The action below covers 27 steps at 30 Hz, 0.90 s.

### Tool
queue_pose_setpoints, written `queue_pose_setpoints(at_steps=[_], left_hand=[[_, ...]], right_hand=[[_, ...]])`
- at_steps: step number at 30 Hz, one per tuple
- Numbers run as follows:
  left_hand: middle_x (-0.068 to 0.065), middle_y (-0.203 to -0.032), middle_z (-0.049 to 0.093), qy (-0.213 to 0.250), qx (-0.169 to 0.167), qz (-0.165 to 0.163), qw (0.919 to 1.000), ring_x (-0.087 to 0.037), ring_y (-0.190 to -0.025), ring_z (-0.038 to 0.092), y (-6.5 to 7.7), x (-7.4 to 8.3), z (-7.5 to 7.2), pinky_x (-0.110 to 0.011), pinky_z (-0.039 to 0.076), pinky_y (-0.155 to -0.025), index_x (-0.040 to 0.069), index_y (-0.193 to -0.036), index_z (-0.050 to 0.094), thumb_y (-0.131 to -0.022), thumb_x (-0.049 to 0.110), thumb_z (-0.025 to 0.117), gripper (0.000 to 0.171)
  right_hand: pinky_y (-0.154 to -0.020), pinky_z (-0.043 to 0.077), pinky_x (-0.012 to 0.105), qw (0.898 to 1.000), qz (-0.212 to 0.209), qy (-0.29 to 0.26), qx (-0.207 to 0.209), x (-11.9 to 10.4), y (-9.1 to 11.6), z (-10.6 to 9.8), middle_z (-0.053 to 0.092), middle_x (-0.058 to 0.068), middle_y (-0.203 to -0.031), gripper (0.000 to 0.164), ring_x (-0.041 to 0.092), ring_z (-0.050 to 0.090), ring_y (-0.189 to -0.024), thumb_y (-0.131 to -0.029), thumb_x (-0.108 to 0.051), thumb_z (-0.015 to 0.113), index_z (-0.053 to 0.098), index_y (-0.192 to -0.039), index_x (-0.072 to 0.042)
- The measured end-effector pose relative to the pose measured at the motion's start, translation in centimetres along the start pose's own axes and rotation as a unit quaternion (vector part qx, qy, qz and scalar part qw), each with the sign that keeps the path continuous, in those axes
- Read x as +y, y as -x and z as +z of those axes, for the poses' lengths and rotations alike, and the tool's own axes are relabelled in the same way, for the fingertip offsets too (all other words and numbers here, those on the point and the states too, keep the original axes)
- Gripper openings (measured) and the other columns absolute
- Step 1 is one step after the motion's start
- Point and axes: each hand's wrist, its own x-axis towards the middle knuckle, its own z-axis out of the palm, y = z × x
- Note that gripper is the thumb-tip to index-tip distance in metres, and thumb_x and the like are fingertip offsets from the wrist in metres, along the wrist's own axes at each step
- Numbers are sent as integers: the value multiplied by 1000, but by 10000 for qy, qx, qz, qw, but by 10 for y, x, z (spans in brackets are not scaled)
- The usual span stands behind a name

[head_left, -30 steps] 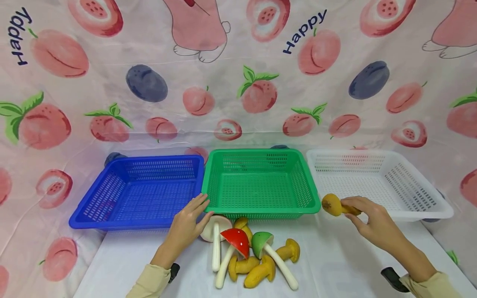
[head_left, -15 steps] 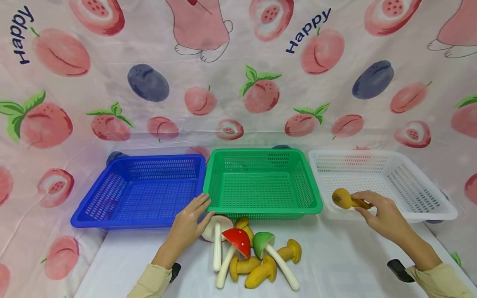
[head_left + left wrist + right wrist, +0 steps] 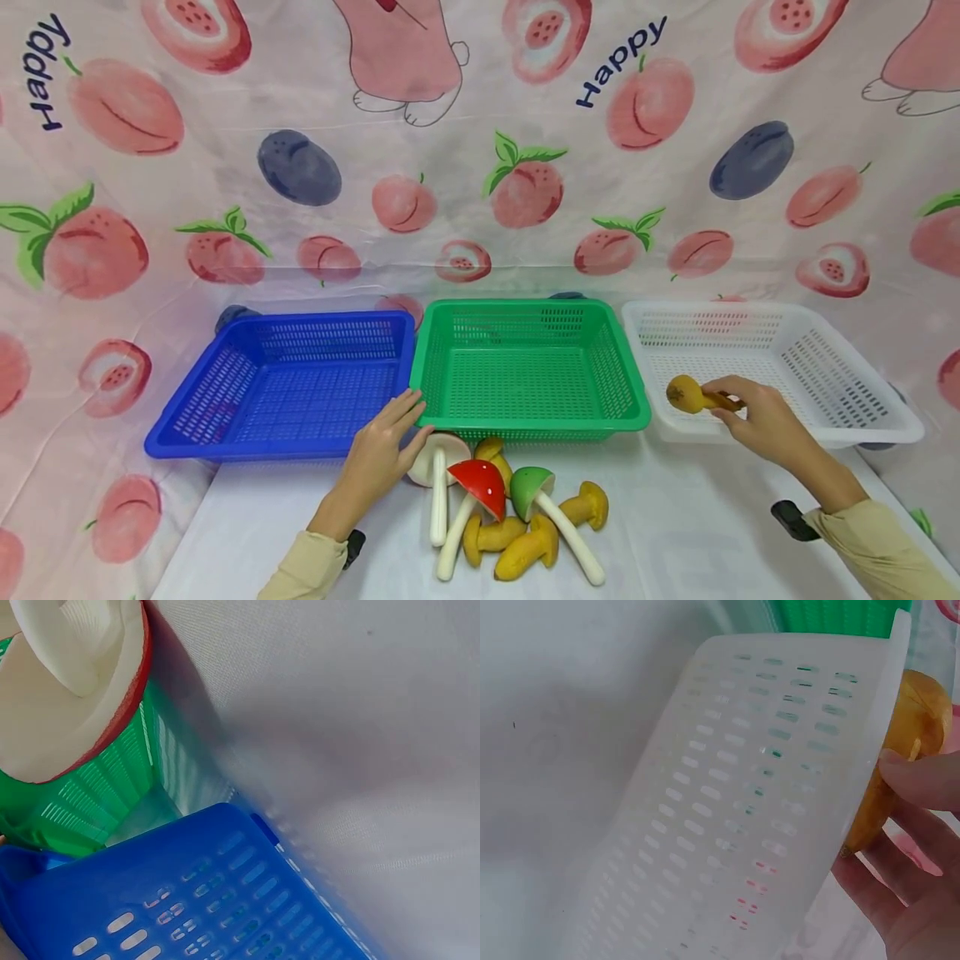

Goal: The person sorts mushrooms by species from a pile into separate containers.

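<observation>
The right hand (image 3: 765,421) pinches a yellow mushroom (image 3: 684,393) by its stem, the thumb on one side and the fingers on the other; the cap points to the left. This mushroom is above the near part of the white basket (image 3: 873,436). In the right wrist view the near wall covers a part of it, so it is probably just inside the rim. Whether it touches the basket floor, I cannot tell.

To set it down well, I think the hand should go somewhat farther from the near wall, so that neither stem nor knuckles scrape the rim, and should let the fingers loosen only when the mushroom lies on the floor. If released high, the rounded cap could roll.

The left hand (image 3: 378,446) holds nothing; its fingers are rather straight, at the near left corner of the green basket (image 3: 540,423). It should better not push the pile close by, where a red-capped mushroom (image 3: 482,486) and a green-capped mushroom (image 3: 529,486) lie among other yellow mushrooms (image 3: 525,553).
</observation>
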Motion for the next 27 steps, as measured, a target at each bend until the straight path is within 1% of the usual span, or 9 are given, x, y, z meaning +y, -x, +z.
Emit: queue_pose_setpoints(at_steps=[2,5,9,12,14,19,24,27], left_hand=[[-20,-122,60,6,-3,-1,10000,-38,-115,55,-1,0,0,-50,50,-88,-5,-113,67,-81,17,74,40],[-19,-123,60,5,-19,-10,10000,-37,-116,55,-1,0,0,-50,50,-89,-5,-113,67,-81,17,74,40],[-19,-123,60,-14,-52,-18,10000,-37,-117,55,0,0,1,-50,49,-89,-5,-114,66,-81,18,74,41],[-19,-123,60,0,-52,-29,10000,-36,-117,55,1,0,1,-50,49,-89,-5,-114,66,-81,18,74,41],[-19,-123,60,-8,-50,-35,10000,-36,-117,55,1,0,0,-50,50,-89,-6,-113,66,-81,18,74,41],[-19,-123,60,-22,-49,-43,10000,-36,-117,55,2,0,-1,-50,49,-90,-6,-113,66,-80,17,74,41],[-20,-123,60,-1,-48,19,10000,-37,-116,55,0,0,-1,-50,49,-91,-6,-113,66,-81,16,74,40],[-21,-122,60,-24,-42,44,10000,-38,-115,55,0,1,-1,-50,49,-90,-6,-113,66,-81,16,74,40]], right_hand=[[-61,56,32,9999,42,-53,-158,3,-3,1,68,15,-93,30,27,62,-77,-68,12,74,68,-97,4],[-64,57,41,9985,201,-170,-490,8,-8,2,67,18,-94,28,31,62,-79,-70,12,71,67,-97,5],[-69,55,52,9951,365,-284,-870,13,-14,4,66,20,-95,25,37,61,-84,-73,11,69,66,-98,6],[-71,54,55,9943,321,-320,-969,18,-18,5,67,19,-94,24,37,61,-85,-73,12,68,67,-96,5],[-72,54,55,9932,312,-331,-1070,21,-21,7,66,19,-94,24,37,61,-84,-72,13,68,67,-94,5],[-73,53,54,9850,450,-407,-1618,27,-30,11,66,14,-90,24,32,61,-80,-70,15,65,67,-90,2],[-69,54,47,9761,481,-566,-2041,35,-36,17,65,8,-83,25,27,60,-75,-66,15,65,66,-85,-1],[-68,55,43,9664,672,-723,-2372,40,-39,22,63,7,-84,24,26,60,-76,-66,12,66,64,-84,-3]])
